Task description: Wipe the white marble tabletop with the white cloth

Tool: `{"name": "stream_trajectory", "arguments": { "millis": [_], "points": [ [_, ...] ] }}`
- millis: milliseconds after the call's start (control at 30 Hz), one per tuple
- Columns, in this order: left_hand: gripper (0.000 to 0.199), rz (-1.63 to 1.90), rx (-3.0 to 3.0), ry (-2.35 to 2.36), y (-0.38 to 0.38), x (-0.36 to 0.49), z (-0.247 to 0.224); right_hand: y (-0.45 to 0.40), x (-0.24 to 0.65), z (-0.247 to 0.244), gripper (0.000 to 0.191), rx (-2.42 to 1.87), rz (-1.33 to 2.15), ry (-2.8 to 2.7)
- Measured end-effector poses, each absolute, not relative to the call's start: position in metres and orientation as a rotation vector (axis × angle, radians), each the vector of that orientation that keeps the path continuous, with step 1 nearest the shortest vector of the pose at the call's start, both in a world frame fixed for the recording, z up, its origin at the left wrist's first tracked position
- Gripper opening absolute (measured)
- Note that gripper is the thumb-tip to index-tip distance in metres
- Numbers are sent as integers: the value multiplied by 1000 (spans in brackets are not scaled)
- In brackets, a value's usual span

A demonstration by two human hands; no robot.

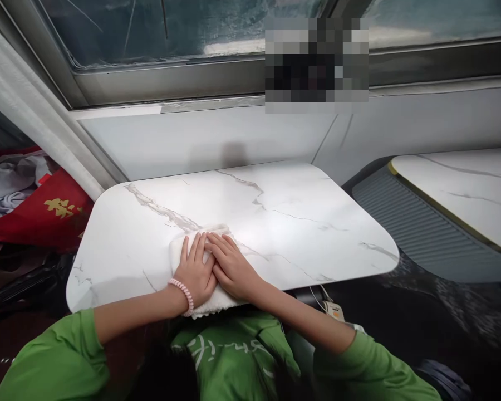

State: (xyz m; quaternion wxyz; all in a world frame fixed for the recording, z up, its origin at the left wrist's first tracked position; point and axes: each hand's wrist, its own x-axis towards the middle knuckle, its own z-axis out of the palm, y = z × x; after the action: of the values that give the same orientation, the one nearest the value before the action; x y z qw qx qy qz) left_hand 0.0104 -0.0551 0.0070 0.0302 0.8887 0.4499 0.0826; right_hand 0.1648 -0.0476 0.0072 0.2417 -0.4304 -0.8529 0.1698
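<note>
A white folded cloth (pixel 217 302) lies at the near edge of a white table (pixel 292 217) with grey marble veins. My left hand (pixel 195 273), with a pink coiled band at its wrist, rests flat on the cloth, fingers stretched forward. Beside it, my right hand (pixel 234 271) also lies flat, its fingers extended and partly overlapping the left hand's thumb and index side. Both palms face down and are hidden, and much of the cloth is covered by the hands.
Beyond the table stand a white wall (pixel 171 145) and a metal-framed window (pixel 171 86). A red bag (pixel 67 206) with gold marks sits at the left. Another marble-patterned table (pixel 476 189) is at the right. A white plug-like device (pixel 334 310) with cables hangs below the near edge.
</note>
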Motion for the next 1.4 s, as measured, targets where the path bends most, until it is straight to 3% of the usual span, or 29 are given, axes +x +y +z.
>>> {"name": "stream_trajectory", "arguments": {
  "millis": [567,1033,1400],
  "points": [
    [61,328,2766,1332,-26,22,3,-24,167,14,42,-1282,462,-2284],
    [53,196,2677,1589,182,58,3,186,182,-9,39,-1310,331,-2153],
    [54,189,2649,1641,116,87,2,127,214,-11,41,-1312,356,-2213]
  ]
}}
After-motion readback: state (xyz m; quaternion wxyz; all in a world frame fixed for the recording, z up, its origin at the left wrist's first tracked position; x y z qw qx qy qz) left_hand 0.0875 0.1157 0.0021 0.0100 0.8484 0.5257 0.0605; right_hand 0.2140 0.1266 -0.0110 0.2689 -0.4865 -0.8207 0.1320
